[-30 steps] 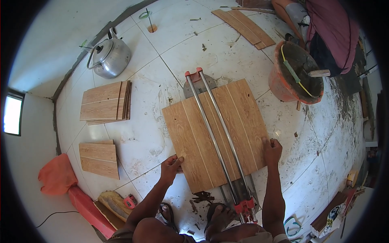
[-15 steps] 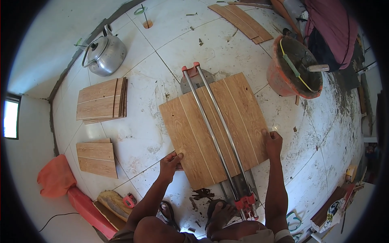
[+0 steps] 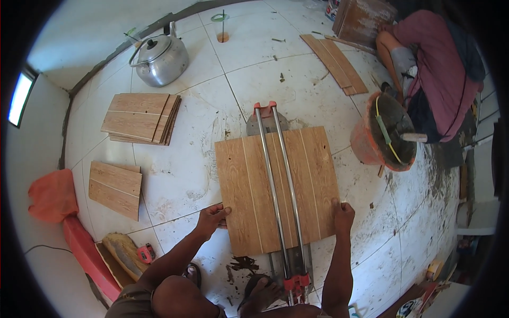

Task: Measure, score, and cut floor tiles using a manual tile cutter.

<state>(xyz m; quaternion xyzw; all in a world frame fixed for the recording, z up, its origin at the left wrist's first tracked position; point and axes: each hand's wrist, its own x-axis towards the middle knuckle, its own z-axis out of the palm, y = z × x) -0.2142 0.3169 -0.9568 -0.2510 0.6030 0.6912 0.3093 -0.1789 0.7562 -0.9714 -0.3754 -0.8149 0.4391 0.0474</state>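
A large wood-patterned tile [image 3: 241, 196] lies flat on a manual tile cutter, under its two steel rails [image 3: 269, 175]. The cutter's red end piece [image 3: 297, 281] is close to my feet, and its other red end [image 3: 265, 105] sticks out past the tile's far edge. At the tile's left edge, my left hand [image 3: 213, 217] pinches it between thumb and fingers. My right hand [image 3: 343, 216] grips the right edge near the close corner, thumb on top and fingers curled. Fingers under the tile are partly hidden.
Left stand a stack of wood-patterned tiles [image 3: 135, 117], a smaller tile pile [image 3: 115, 188], a kettle [image 3: 161, 61] and a tape measure [image 3: 146, 253]. Right is a mortar bucket [image 3: 366, 132] with a trowel handle [image 3: 413, 137]. Beyond it a person [image 3: 437, 69] crouches near cut tile strips [image 3: 336, 63].
My view has tilted upward and turned, so more of the crouching person shows. Both hands still hold the tile's edges, and the tile remains under the rails.
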